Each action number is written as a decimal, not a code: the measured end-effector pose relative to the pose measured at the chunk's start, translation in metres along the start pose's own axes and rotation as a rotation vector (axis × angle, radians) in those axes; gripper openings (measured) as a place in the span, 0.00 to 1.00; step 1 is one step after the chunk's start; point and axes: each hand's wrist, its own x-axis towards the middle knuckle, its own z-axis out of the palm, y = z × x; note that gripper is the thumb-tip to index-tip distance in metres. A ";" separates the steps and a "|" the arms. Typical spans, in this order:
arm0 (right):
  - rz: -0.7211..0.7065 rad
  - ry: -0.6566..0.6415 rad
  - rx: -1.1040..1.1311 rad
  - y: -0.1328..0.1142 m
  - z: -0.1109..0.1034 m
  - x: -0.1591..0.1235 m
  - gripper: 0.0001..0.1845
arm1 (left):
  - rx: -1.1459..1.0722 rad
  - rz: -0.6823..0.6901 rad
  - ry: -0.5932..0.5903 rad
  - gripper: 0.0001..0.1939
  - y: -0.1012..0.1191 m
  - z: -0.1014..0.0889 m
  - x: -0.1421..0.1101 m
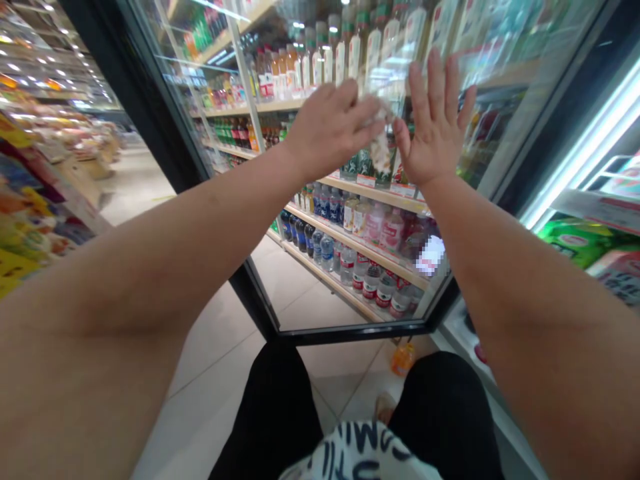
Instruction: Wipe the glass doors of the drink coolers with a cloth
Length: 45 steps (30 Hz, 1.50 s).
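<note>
My right hand (434, 123) lies spread, palm forward, against the upper part of a glass door (305, 303) with a black frame. Left of it, my left hand (337, 123) is bent, with fingers curled toward the right thumb and slightly smeared by motion. At its fingertips hangs a thin, pale, crumpled piece (381, 152) with brownish patches, partly see-through. Its kind is not clear, and the fingers hide part of it. Several shelves of bottles (385, 227) show through or in the glass.
To the right is a lit cooler with a shelf of green packs (575, 240). An orange bottle (403, 360) is on the tiled floor (215, 353) near my right knee. Colourful displays (35, 200) line the left side. My black-clad knees are close below the door's lower frame.
</note>
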 end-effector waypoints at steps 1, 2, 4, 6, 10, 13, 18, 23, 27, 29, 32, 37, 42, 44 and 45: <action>-0.004 -0.006 0.004 0.000 0.000 0.000 0.38 | -0.032 0.070 -0.044 0.25 0.000 0.001 0.000; -0.009 0.004 0.006 -0.001 -0.001 -0.001 0.38 | -0.048 0.086 -0.063 0.25 -0.001 0.000 0.000; -0.021 0.051 0.010 -0.004 -0.004 -0.005 0.36 | -0.019 -0.021 -0.038 0.25 -0.007 -0.003 0.005; -0.032 0.091 0.013 -0.006 -0.006 -0.009 0.35 | 0.052 -0.167 0.058 0.26 -0.011 -0.005 0.007; -0.045 0.049 0.039 -0.002 -0.004 -0.006 0.37 | 0.071 -0.044 0.004 0.28 0.001 -0.002 0.001; -0.035 0.005 0.029 0.002 -0.001 -0.002 0.39 | 0.045 0.167 -0.198 0.29 0.001 -0.004 -0.004; -0.028 0.086 0.029 -0.004 -0.004 -0.009 0.37 | 0.146 -0.115 0.137 0.26 -0.020 -0.011 -0.004; -0.036 0.085 0.033 -0.007 -0.007 -0.013 0.37 | 0.060 0.111 -0.111 0.23 -0.004 0.000 -0.024; -0.036 0.089 -0.003 -0.005 -0.005 -0.012 0.36 | 0.067 0.136 -0.171 0.25 -0.017 -0.007 -0.023; -0.028 0.095 -0.001 -0.005 -0.006 -0.013 0.35 | 0.129 -0.060 -0.056 0.30 -0.030 -0.013 -0.018; -0.030 0.087 0.011 -0.007 -0.007 -0.014 0.36 | 0.145 -0.195 -0.047 0.31 -0.038 -0.016 -0.016; -0.023 0.090 0.017 -0.007 -0.007 -0.014 0.35 | 0.068 -0.054 -0.199 0.26 -0.039 -0.020 -0.022; -0.035 0.084 0.027 -0.006 -0.007 -0.014 0.36 | 0.114 -0.272 -0.002 0.30 -0.038 -0.021 -0.024; -0.036 0.080 0.032 -0.006 -0.006 -0.014 0.35 | 0.056 -0.136 -0.099 0.27 -0.035 -0.018 -0.026; -0.033 0.082 0.036 -0.005 -0.005 -0.013 0.35 | 0.025 -0.054 -0.145 0.25 -0.036 -0.016 -0.027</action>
